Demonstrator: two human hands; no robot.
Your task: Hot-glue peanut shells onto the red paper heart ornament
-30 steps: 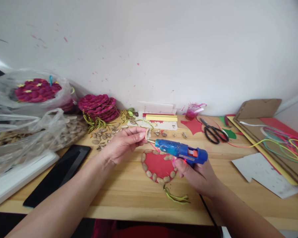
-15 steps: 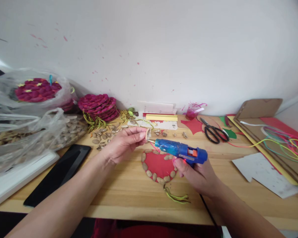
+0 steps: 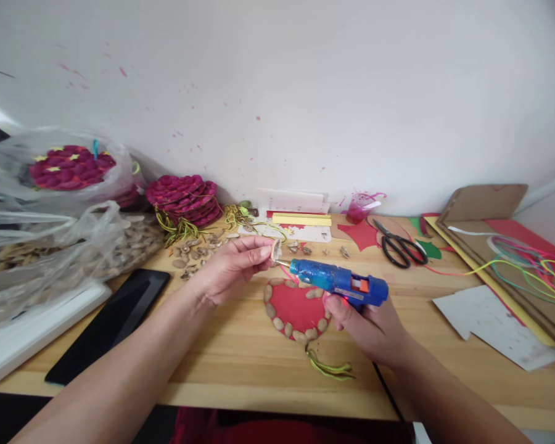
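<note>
My left hand [image 3: 229,271] pinches a small beige shell piece [image 3: 275,249] between thumb and fingertips, held above the wooden table [image 3: 240,357]. My right hand [image 3: 367,327] grips a blue glue gun [image 3: 340,282], its metal nozzle touching the shell piece. Under both lies a red heart-shaped card [image 3: 296,306] edged with several glued shells, with a yellow-green string tassel [image 3: 330,367] at its lower tip.
Loose shells [image 3: 194,253] lie at the back left beside stacked magenta hearts [image 3: 185,197] and plastic bags [image 3: 50,240]. A black tablet [image 3: 113,320] lies on the left. Scissors [image 3: 398,246], red paper, cardboard [image 3: 485,203], coloured cords [image 3: 531,265] and white paper [image 3: 494,324] are on the right.
</note>
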